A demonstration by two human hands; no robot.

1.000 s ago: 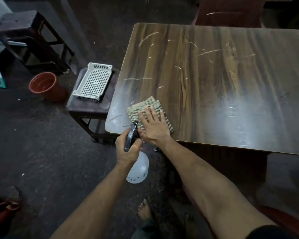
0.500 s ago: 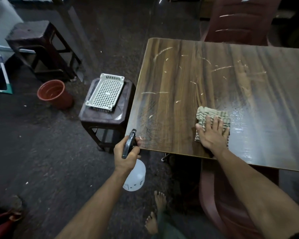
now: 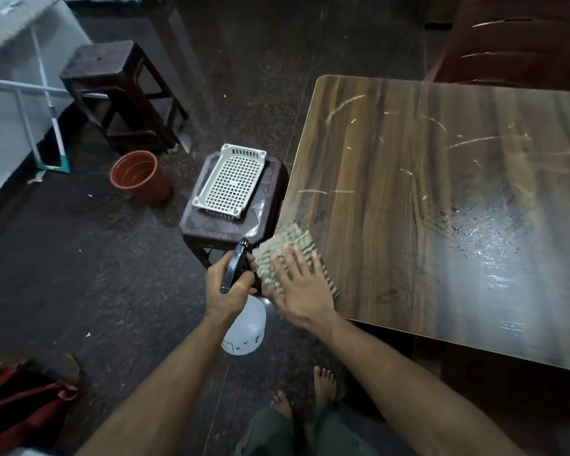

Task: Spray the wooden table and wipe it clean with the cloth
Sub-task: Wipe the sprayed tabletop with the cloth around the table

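Note:
The wooden table [image 3: 441,199] fills the right side, scratched at the back and wet and shiny toward the right. A green-and-cream checked cloth [image 3: 292,245] lies on its near left corner, partly hanging past the edge. My right hand [image 3: 297,287] presses flat on the cloth with straight fingers. My left hand [image 3: 229,284] grips the dark trigger head of a spray bottle, whose white body [image 3: 246,330] hangs below the hand, off the table, just left of the corner.
A dark plastic stool [image 3: 224,225] carrying a white perforated tray [image 3: 231,182] stands against the table's left edge. A terracotta pot [image 3: 139,176] and another stool [image 3: 112,80] are further left. A dark red chair [image 3: 514,37] is behind the table. My bare feet [image 3: 310,393] are below.
My right hand has slid the cloth left from the table's near middle back to the near left corner. The left hand still holds the spray bottle in the same place.

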